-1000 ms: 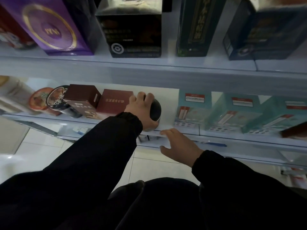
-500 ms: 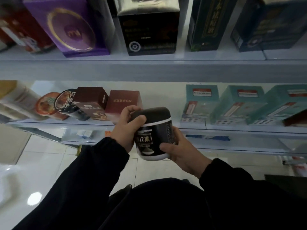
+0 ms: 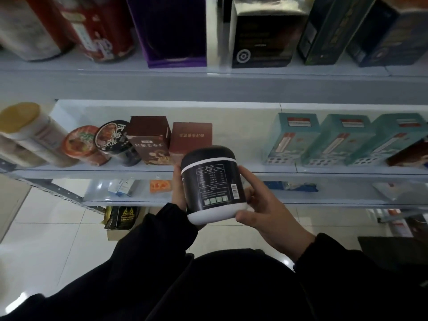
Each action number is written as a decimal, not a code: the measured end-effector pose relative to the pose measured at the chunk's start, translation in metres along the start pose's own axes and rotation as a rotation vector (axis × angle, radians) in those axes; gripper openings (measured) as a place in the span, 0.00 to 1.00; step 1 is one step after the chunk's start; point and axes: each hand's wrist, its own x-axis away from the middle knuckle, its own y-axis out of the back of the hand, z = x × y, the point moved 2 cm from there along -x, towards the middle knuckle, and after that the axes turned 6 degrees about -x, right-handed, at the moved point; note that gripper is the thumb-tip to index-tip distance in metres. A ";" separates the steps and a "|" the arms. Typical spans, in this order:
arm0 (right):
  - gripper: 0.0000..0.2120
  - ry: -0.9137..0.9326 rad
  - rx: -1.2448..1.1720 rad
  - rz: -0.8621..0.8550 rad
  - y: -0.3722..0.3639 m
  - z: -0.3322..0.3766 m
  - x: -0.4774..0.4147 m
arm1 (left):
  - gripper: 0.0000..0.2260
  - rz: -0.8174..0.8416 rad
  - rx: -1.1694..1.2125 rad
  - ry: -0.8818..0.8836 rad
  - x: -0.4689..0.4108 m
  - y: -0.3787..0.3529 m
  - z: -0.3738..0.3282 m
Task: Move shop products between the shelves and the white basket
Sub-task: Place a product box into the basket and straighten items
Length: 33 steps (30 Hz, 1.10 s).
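We are holding the black jar [image 3: 213, 181] out in front of us, clear of the shelves. It is sitting just in front of the edge of the middle shelf [image 3: 324, 170], in line with the gap between the brown boxes [image 3: 191, 140] and the teal boxes [image 3: 291, 137]. Our left hand [image 3: 179, 188] is cupping the jar's left side, with the thumb lying up along the wall and the other fingers hidden behind it. Our right hand [image 3: 261, 209] is gripping the right side, one finger curling over the wall near the white band and the thumb pressing against the pale base. We are judging it to be a rigid plastic tub: the walls are not giving under our fingers, and the smooth label is probably a little slippery. It is squat and wide, so it may be moderately heavy, though we cannot tell how full it is. The safest hold is looking like the straight labelled wall below the band, or a palm under the base, rather than the domed lid, which slopes away and could turn. Its long axis is running from the pale base, lowest and nearest us, up to the dark lid, which is pointing up and away toward the shelf and leaning slightly left. The printed table and barcode are facing us. The white basket is not showing in this view.
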 end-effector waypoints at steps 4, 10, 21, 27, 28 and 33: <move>0.40 -0.016 0.054 -0.042 -0.016 -0.008 0.007 | 0.35 0.030 0.033 0.089 0.007 0.023 0.002; 0.28 -0.149 -0.213 -0.176 -0.042 -0.015 0.007 | 0.22 0.069 -0.239 0.065 0.010 0.036 0.000; 0.34 -0.044 -0.258 -0.213 -0.058 -0.006 -0.006 | 0.24 0.096 -0.147 0.070 0.019 0.044 0.002; 0.19 -0.123 -0.230 -0.291 -0.032 0.004 -0.012 | 0.24 -0.029 -0.411 -0.078 0.011 0.036 0.010; 0.17 -0.139 -0.245 -0.325 -0.029 0.006 -0.013 | 0.18 -0.057 -0.457 -0.128 0.008 0.036 0.010; 0.22 -0.164 -0.273 -0.355 -0.011 0.018 -0.007 | 0.17 -0.008 -0.447 -0.192 0.007 0.019 0.017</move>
